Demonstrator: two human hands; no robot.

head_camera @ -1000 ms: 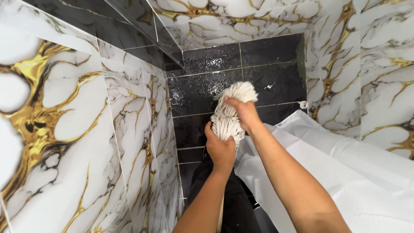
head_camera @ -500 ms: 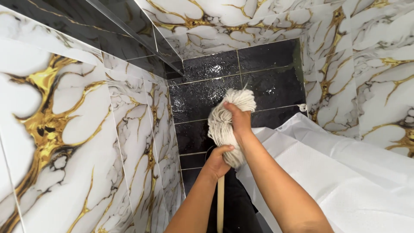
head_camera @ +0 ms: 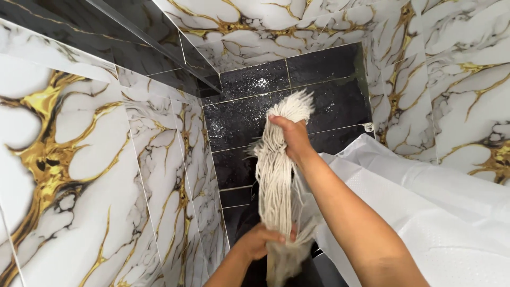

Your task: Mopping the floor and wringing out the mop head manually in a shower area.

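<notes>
Right hand (head_camera: 289, 135) clenched high on mop strands (head_camera: 276, 180), left hand (head_camera: 260, 242) gripping them low — stretched taut, black tiles (head_camera: 329, 69) behind, white curtain (head_camera: 435, 212) beside.

You stand in a tiled corner. White marble-look tiles (head_camera: 79, 175) veined in gold cover the wall at your left and the wall (head_camera: 451, 90) at your right. Glossy black tiles (head_camera: 255, 106), wet and glinting, fill the far wall between them. A white sheet (head_camera: 441, 212) drapes along the lower right.
</notes>
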